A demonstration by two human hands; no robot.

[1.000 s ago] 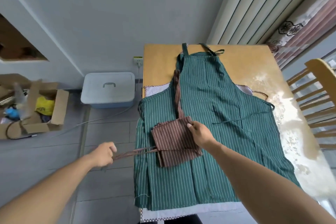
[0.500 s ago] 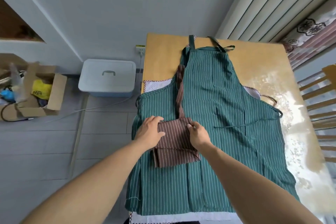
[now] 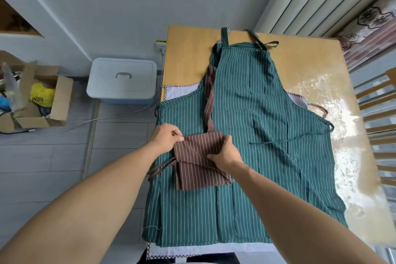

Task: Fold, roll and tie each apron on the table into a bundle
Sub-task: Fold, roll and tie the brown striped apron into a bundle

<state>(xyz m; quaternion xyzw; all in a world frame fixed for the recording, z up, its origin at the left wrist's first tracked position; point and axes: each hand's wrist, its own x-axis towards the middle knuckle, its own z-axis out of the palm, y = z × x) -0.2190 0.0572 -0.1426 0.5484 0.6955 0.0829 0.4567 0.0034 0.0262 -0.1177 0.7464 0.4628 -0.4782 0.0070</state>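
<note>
A brown striped apron [image 3: 198, 164], folded into a small packet, lies on top of a green striped apron [image 3: 257, 135] spread flat over the wooden table [image 3: 184, 53]. My left hand [image 3: 166, 138] pinches the packet's upper left corner. My right hand [image 3: 225, 153] grips its upper right edge, fingers curled over the fold. The brown neck strap [image 3: 210, 96] runs up from the packet across the green apron. Brown waist ties [image 3: 160, 167] trail off the packet's left side. A white apron [image 3: 182, 92] with checked trim lies under the green one, mostly hidden.
A white lidded storage box [image 3: 122, 79] stands on the floor left of the table. An open cardboard box [image 3: 36, 100] with clutter sits further left. A wooden chair [image 3: 377, 118] stands at the right. A cable [image 3: 96, 120] runs across the floor tiles.
My left hand has let go of the stretched brown ties, come in from the left and taken hold of the packet's upper left corner. The right hand stayed on the packet's upper right edge.
</note>
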